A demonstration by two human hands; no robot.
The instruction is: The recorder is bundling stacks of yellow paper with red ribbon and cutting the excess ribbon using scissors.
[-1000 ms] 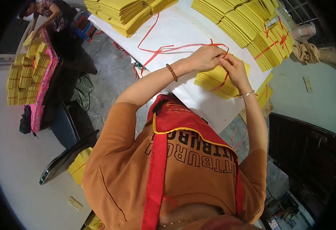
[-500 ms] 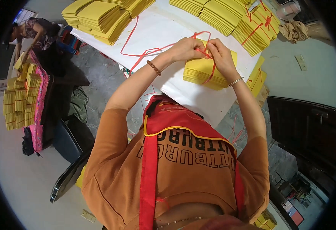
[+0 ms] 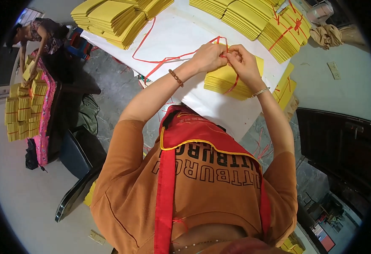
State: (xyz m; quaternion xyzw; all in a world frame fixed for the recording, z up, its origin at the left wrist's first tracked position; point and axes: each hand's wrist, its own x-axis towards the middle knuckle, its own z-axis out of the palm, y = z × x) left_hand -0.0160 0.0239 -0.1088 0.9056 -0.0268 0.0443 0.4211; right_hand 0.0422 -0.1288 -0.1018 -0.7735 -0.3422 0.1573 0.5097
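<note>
A stack of yellow envelopes lies on the white table in front of me, a red ribbon running around it. Over the top of the stack, my left hand and my right hand meet with fingertips close together. Both hands are closed, pinching the red ribbon where it crosses. A loose length of that ribbon loops up behind the fingers and trails left across the table. The exact crossing between my fingers is partly hidden.
Piles of yellow envelopes stand at the table's far left, with more rows at the far right, some tied in red. A co-worker bends over stacked bundles at left. Near them is a dark chair.
My hands have drawn closer together over the stack, the left one turning so its back shows more. The co-worker's arms have shifted over the bundles.
</note>
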